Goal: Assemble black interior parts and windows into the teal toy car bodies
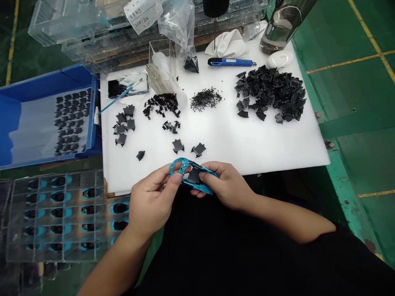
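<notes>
Between my hands, over the near edge of the white board, is a blue plastic toy-car-like shell [174, 165] with a rounded left end. My left hand [154, 193] is closed on that end, thumb pressed on the frame. My right hand [226, 183] grips the other end, its thumb against a dark grey plate [194, 175] that sits inside the shell. How the plate is seated is hidden by the fingers. Just beyond lie two loose grey plates with black side arms, one left [178, 145] and one right [198, 149].
On the white board [216, 135] lie a pile of black parts [271, 92], tiny black pins [205, 99], small black clips [162, 105] and a blue pen-like tool [231, 62]. A dark screwdriver [215, 8] hangs above. At left are a blue bin [46, 78] and a compartment tray [74, 222].
</notes>
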Action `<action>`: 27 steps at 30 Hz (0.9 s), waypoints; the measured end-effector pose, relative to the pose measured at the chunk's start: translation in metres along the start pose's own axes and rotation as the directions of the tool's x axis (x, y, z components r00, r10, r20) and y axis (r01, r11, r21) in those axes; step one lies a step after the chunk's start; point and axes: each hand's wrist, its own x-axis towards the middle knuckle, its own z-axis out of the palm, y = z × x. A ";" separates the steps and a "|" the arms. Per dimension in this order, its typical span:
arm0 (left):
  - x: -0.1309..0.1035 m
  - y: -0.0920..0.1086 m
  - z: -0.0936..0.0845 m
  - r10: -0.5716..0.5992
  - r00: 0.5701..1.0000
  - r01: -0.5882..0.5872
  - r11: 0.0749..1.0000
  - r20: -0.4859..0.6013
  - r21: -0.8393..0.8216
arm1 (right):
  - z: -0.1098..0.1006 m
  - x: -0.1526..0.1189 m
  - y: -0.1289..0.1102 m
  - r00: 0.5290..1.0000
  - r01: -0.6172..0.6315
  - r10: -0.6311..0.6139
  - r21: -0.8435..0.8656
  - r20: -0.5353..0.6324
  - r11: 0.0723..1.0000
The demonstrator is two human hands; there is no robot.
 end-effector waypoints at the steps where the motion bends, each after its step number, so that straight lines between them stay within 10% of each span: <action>1: 0.000 0.000 0.000 0.003 1.000 -0.003 1.000 0.002 0.002 | 0.000 0.000 -0.001 1.000 0.004 -0.005 -0.020 -0.005 1.000; 14: 0.001 0.002 -0.003 0.023 1.000 -0.023 1.000 0.010 0.007 | 0.002 0.001 -0.006 0.999 -0.034 0.034 -0.003 0.037 0.999; 27: 0.000 -0.007 -0.009 0.091 0.992 -0.094 0.995 0.086 0.031 | 0.002 -0.002 -0.006 0.991 0.101 -0.124 -0.355 -0.043 0.929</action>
